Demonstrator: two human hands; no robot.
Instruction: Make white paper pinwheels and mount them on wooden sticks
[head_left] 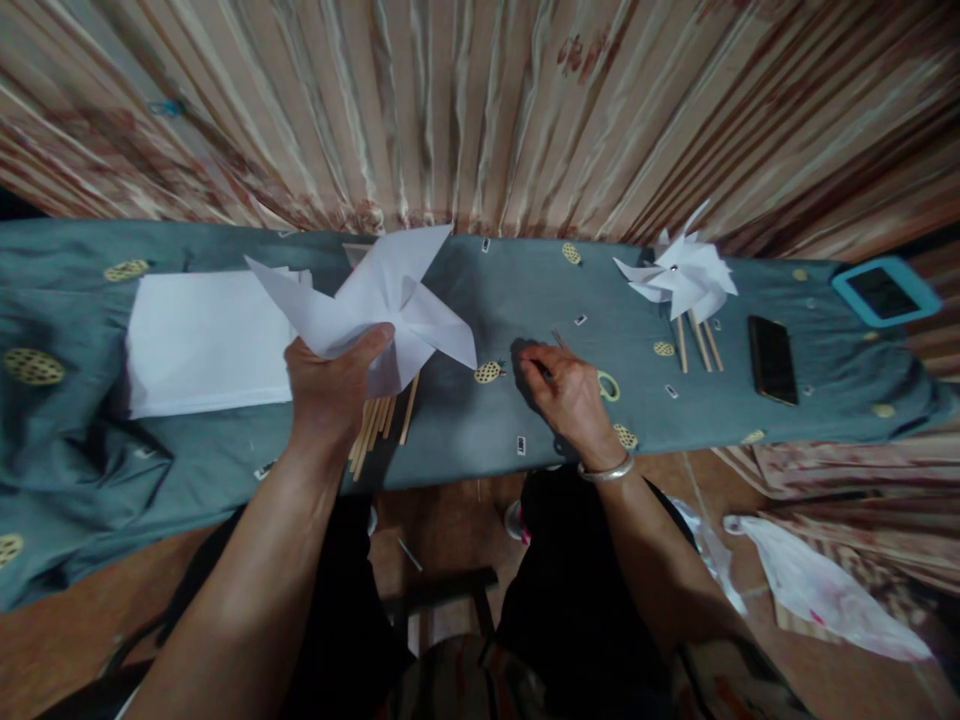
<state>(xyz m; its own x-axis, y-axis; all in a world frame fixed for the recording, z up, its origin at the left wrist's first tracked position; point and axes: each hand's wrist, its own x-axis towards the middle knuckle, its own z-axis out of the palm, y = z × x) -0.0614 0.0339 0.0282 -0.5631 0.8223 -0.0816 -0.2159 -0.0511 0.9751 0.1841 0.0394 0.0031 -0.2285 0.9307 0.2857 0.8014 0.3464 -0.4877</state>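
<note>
Left hand (334,385) grips the folded paper pinwheel (382,300) from below, thumb across its lower blades and fingers closed behind, holding it clear above the grey-green cloth (480,420) at about ten o'clock from my right hand (570,395). That right hand rests low on the cloth with its fingertips curled together at something small and dark; whether it truly has hold of it I cannot tell, the thing being too tiny to read. To do this well, I judge I should keep the pinwheel's centre steady and its blades uncrushed, pinching only near the hub, while the right hand picks up cleanly with fingertip pads instead of scraping the cloth. Just under my left wrist, at six o'clock from the pinwheel, lies a bundle of wooden sticks (379,420). At nine o'clock sits a stack of white paper sheets (202,345). A yellow-green ring (609,386) lies beside my right hand at three o'clock. Farther out at two o'clock stand finished pinwheels on sticks (682,280), then a dark phone (772,358) and a blue-cased tablet (885,290).
</note>
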